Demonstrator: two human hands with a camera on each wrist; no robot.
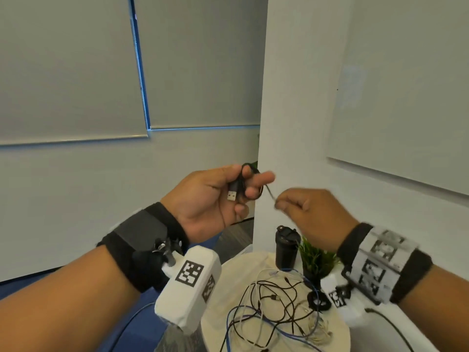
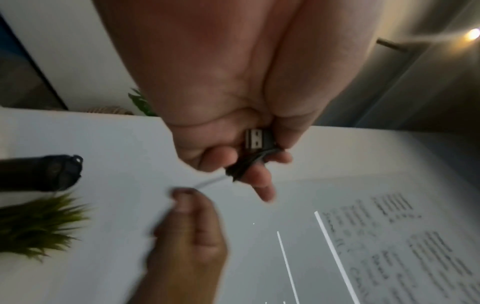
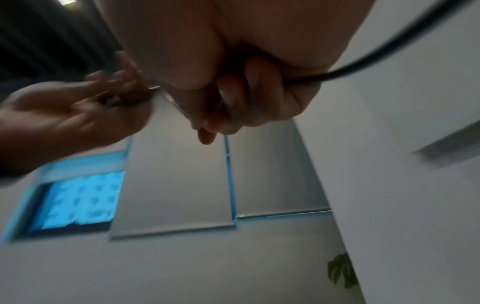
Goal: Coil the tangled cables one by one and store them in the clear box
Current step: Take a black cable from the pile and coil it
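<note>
Held up above the worktop, the left hand is gripping the coiled black cable while the right hand is pinching its tail, so the coiling step is nearly finishing; next, tucking that end in and boxing it.

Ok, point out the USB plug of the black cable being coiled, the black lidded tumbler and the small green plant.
Silver USB plug of the black cable [image 1: 231, 195]: head view, on its metal end.
Black lidded tumbler [image 1: 286, 250]: head view, on its body.
Small green plant [image 1: 314, 257]: head view, on its leaves.
</note>
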